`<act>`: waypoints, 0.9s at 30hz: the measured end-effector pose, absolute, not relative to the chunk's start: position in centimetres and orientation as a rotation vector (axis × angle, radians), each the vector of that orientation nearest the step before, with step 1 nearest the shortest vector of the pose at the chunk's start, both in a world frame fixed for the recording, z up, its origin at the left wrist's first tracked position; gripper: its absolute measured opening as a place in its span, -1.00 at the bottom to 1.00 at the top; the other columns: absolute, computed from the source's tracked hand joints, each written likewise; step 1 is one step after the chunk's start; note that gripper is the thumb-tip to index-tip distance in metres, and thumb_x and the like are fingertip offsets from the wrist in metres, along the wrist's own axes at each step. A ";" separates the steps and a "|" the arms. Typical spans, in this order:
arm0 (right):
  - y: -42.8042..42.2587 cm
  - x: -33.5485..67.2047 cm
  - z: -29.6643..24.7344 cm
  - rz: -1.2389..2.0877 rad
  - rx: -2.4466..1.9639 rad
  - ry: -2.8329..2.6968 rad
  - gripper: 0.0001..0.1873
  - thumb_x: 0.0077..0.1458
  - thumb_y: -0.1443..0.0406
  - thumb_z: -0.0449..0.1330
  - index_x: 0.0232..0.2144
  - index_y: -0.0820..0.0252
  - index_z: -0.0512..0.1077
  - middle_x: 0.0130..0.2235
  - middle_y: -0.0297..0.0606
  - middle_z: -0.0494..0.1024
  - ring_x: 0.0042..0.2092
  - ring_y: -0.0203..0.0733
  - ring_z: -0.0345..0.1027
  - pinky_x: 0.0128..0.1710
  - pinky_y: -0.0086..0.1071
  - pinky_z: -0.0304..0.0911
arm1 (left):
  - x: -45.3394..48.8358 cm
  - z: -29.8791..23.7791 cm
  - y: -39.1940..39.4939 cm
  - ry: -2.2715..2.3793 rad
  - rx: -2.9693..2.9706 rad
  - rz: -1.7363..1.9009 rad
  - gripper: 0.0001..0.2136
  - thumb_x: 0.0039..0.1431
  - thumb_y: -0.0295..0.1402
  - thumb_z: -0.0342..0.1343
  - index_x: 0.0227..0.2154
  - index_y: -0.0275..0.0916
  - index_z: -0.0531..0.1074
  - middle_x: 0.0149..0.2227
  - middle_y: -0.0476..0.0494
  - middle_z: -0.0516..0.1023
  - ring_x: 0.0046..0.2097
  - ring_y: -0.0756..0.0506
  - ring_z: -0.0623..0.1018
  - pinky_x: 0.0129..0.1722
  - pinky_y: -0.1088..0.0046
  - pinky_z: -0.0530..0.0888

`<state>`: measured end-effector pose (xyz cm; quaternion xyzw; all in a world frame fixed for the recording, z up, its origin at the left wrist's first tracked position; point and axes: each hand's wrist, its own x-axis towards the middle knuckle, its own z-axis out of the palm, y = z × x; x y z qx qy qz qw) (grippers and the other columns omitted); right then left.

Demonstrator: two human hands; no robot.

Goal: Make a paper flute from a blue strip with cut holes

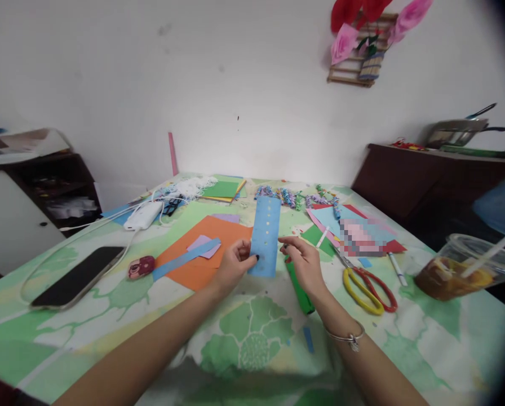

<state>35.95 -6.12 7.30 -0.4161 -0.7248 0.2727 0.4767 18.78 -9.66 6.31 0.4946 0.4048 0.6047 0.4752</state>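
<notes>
My left hand (232, 265) pinches the lower left edge of a blue paper strip (265, 234) with a row of punched holes, holding it upright above the table. Just to the right of the strip is my right hand (304, 260), its fingers curled; whether it holds anything I cannot make out. A green tube-like object (300, 288) lies under that hand. An orange sheet (202, 254) with a thin blue strip (187, 258) and lilac pieces lies left of my left hand.
Scissors (368, 286) with yellow and red handles lie to the right, next to a pen (397, 268) and coloured papers. A plastic cup (461, 268) with drink and straw stands far right. A phone (78, 276), power bank (142, 215), cables and curled paper pieces (297, 197) cover the table.
</notes>
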 end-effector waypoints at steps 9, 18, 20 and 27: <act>-8.0 35.2 5.5 1.175 -0.834 -1.793 -0.77 0.12 0.16 0.08 -0.41 0.21 0.35 -0.53 -0.40 0.32 -0.57 -0.38 0.22 -0.61 -0.48 0.27 | 18.8 5.4 -9.8 0.880 1.152 1.384 -0.72 -0.16 -0.36 0.29 -0.34 -0.35 0.45 -0.36 -0.16 0.58 -0.36 -0.05 0.54 -0.34 0.45 0.47; -8.6 35.2 5.8 1.142 -0.821 -1.769 -0.79 0.13 0.18 0.09 -0.44 0.21 0.32 -0.51 -0.39 0.30 -0.51 -0.35 0.21 -0.56 -0.46 0.24 | 18.3 5.0 -9.7 0.872 1.139 1.282 -0.76 -0.14 -0.33 0.28 -0.38 -0.37 0.54 -0.35 -0.23 0.60 -0.37 -0.09 0.56 -0.32 0.39 0.48; -8.7 35.2 5.8 1.112 -0.834 -1.777 -0.79 0.13 0.19 0.09 -0.45 0.21 0.32 -0.53 -0.40 0.28 -0.52 -0.35 0.19 -0.56 -0.46 0.21 | 18.3 5.2 -9.8 0.895 1.153 1.289 -0.77 -0.16 -0.34 0.28 -0.39 -0.36 0.54 -0.36 -0.20 0.60 -0.39 -0.07 0.55 -0.35 0.42 0.47; -8.9 35.2 6.2 0.991 -0.879 -1.812 -0.75 0.11 0.24 0.12 -0.56 0.20 0.25 -0.60 -0.42 0.25 -0.54 -0.35 0.15 -0.54 -0.45 0.09 | 18.8 5.8 -10.1 1.005 1.197 1.328 -0.86 -0.21 -0.46 0.24 -0.48 -0.36 0.53 -0.50 -0.07 0.56 -0.49 0.02 0.49 -0.46 0.54 0.43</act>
